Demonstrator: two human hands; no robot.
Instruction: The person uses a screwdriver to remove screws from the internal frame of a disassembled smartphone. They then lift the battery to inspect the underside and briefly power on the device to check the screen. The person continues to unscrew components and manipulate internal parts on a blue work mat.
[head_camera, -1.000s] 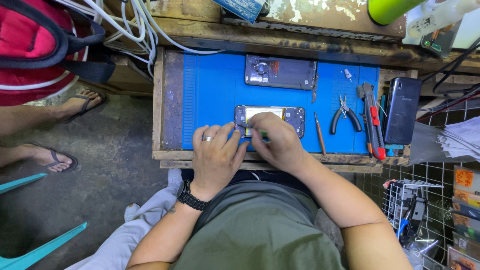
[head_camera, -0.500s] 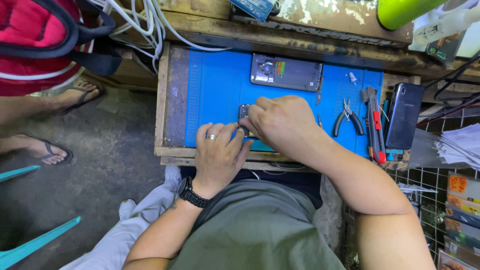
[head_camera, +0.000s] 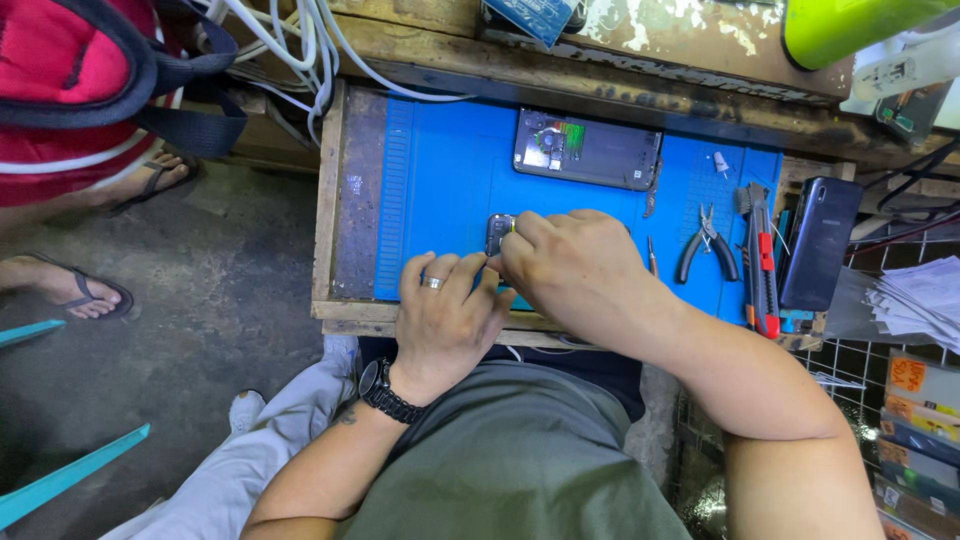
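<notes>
A small opened phone (head_camera: 496, 232) lies on the blue work mat (head_camera: 440, 180), mostly hidden under my hands; only its left end shows. My left hand (head_camera: 448, 318), with a ring and a black wristwatch, presses its fingertips on the phone's near left edge and steadies it. Over the phone's middle, my right hand (head_camera: 575, 268) is curled, pinching a thin tool with a yellowish tip (head_camera: 513, 228) at the phone's left end. A second opened phone body (head_camera: 587, 150) with exposed parts lies apart at the back of the mat.
Pliers (head_camera: 705, 250), a red utility knife (head_camera: 760, 265) and a thin driver (head_camera: 652, 255) lie right of my hands. A dark phone (head_camera: 820, 255) rests at the right edge. White cables (head_camera: 300, 40) hang at the back left. Another person's sandalled feet (head_camera: 85, 290) stand on the floor at left.
My right hand has slid leftward across the phone and now covers its screen, which showed before. My left hand has stayed at the phone's near left edge.
</notes>
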